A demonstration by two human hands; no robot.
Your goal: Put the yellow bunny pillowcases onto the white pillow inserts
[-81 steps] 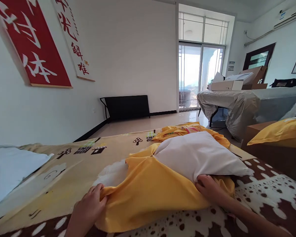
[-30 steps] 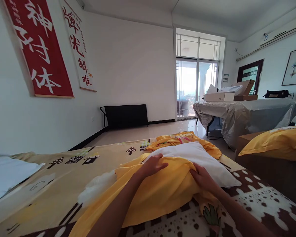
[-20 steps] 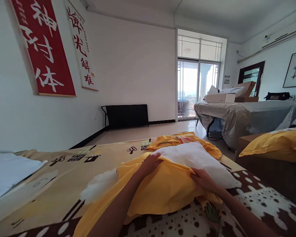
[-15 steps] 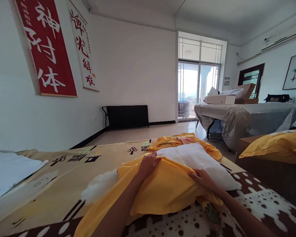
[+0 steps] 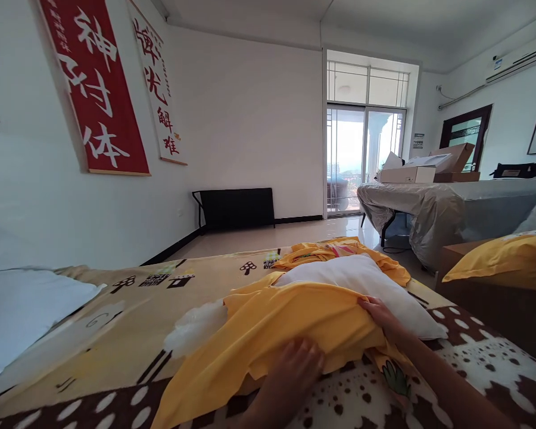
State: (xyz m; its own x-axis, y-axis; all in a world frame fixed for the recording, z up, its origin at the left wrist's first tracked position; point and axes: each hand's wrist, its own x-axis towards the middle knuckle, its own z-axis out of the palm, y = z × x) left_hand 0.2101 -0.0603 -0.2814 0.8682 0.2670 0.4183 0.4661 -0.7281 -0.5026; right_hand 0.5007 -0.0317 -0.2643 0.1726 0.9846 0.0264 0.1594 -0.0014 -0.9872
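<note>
Left hand (image 5: 297,363) now nearer, off the far edge of yellow cloth (image 5: 312,313) (blurred; grip unclear); only right hand (image 5: 384,317), fingers closed, pinches that edge beside white pillow (image 5: 361,279).

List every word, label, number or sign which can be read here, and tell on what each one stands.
"神附体": large characters on the red scroll.
"光解难": on the white scroll; the character above is unclear.
Too small or blurred: side writing on both scrolls; wall notice; labels on air conditioner, white box, black bag; letter-like marks on blanket.
</note>
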